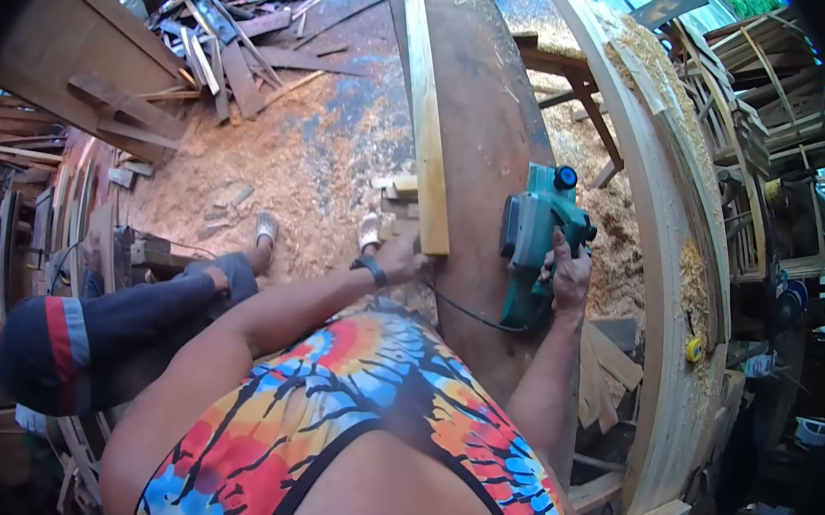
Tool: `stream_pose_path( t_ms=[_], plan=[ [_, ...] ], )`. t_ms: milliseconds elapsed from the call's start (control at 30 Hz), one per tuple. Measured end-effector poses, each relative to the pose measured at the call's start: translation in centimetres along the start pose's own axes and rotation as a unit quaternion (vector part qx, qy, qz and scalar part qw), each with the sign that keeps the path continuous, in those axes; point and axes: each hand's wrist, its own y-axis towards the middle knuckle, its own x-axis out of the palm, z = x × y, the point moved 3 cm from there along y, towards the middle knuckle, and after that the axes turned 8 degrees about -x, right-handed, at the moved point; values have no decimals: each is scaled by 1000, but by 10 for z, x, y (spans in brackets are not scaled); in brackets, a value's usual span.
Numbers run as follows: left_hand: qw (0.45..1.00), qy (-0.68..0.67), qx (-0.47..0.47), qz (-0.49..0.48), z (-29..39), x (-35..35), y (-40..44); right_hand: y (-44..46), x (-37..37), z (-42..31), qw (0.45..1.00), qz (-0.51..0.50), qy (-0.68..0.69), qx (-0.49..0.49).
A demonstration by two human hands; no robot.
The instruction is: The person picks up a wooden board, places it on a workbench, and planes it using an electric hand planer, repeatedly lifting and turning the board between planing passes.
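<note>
My right hand (569, 275) is closed around the rear handle of a teal electric planer (533, 231) with a blue knob. The planer rests at the right edge of a long brown workbench board (490, 98). A black power cord (471, 314) curves from the planer toward my left hand (399, 260). That hand is closed at the near end of a long, pale wooden plank (426, 126), which lies lengthwise along the bench's left side. My left fingers are partly hidden. Short wood pieces (399, 189) sit just beyond the left hand.
A person in dark clothes (120, 345) is close on my left. Scrap wood (241, 32) is piled at the far left, and shavings (205, 166) cover the floor. On my right, long timber beams (665, 231) hold a yellow tape measure (694, 349).
</note>
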Motion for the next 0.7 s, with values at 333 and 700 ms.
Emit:
stream_pose_path(
  t_ms=[333, 700],
  plan=[
    [982, 170, 7, 86, 12, -7, -8, 3, -3, 6, 1000, -22, 15, -1],
    [866, 440, 216, 95, 28, -44, 49, 3, 4, -13, 998, -29, -27, 56]
  ],
)
